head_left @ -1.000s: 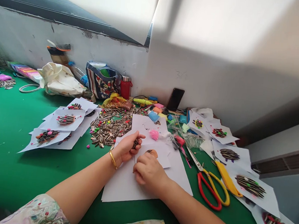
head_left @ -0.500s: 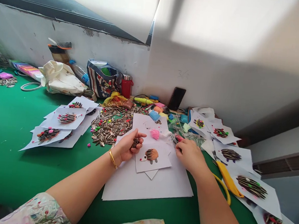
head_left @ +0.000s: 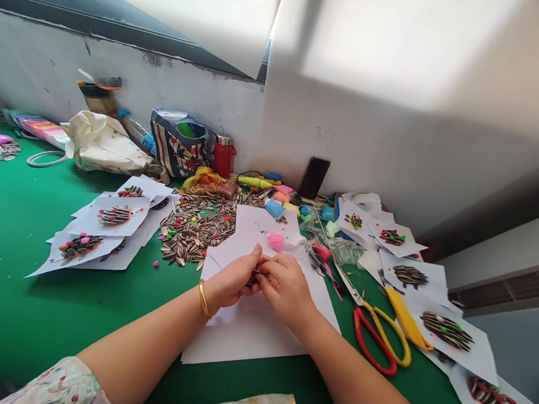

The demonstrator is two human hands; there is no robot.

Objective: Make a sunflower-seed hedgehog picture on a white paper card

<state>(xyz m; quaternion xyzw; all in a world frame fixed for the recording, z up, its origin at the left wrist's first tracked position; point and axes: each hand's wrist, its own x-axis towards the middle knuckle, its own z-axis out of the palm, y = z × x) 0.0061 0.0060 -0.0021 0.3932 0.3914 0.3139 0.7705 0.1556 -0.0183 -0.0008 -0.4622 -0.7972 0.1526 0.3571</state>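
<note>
My left hand (head_left: 232,283) is curled around a small bunch of striped sunflower seeds (head_left: 253,279), held over white paper (head_left: 221,341). Right against it, my right hand (head_left: 288,290) has its thumb and fingers pinched together at those seeds. What lies between the right fingertips is too small and covered to make out. Both hands hide the drawing card beneath them. Beyond them on the paper sits a lump of pink clay (head_left: 275,241). A heap of sunflower seeds (head_left: 196,233) with small coloured clay balls lies to the left.
Scissors with red and yellow handles (head_left: 375,335) and a yellow cutter (head_left: 407,318) lie on the right. Finished seed-hedgehog cards (head_left: 453,359) line the right edge, with more cards (head_left: 119,218) stacked left. A phone (head_left: 314,177) leans on the wall near a red bottle (head_left: 224,157).
My right hand has moved left from the red clay and tools to meet my left hand at the seeds. The scissors have come into view, and the hedgehog card is now covered.
</note>
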